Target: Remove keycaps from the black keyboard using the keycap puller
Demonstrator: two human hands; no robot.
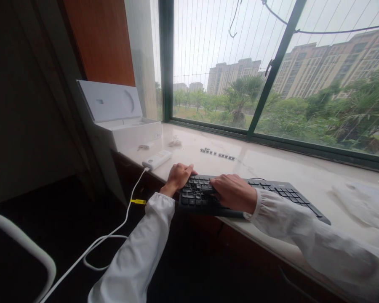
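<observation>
A black keyboard [290, 190] lies along the near edge of the pale windowsill. My left hand [178, 175] is closed around its far left corner. Above the left key block, my right hand [235, 191] is closed on a slim black tool [208, 190], which points left at the keys; its exact kind is hard to make out. Around the tool's tip a few key places look bare, with the board beneath exposed. Past the keyboard, several small dark keycaps [217, 153] sit in a slanting row. My right hand hides the middle keys.
An open white box [135, 134] stands at the sill's left end. Near it are a white power bank [157, 160] with a white cable [126, 214] hanging down, and small pale items [175, 141]. Clear plastic wrapping [363, 202] lies at right. The window [208, 122] bounds the back.
</observation>
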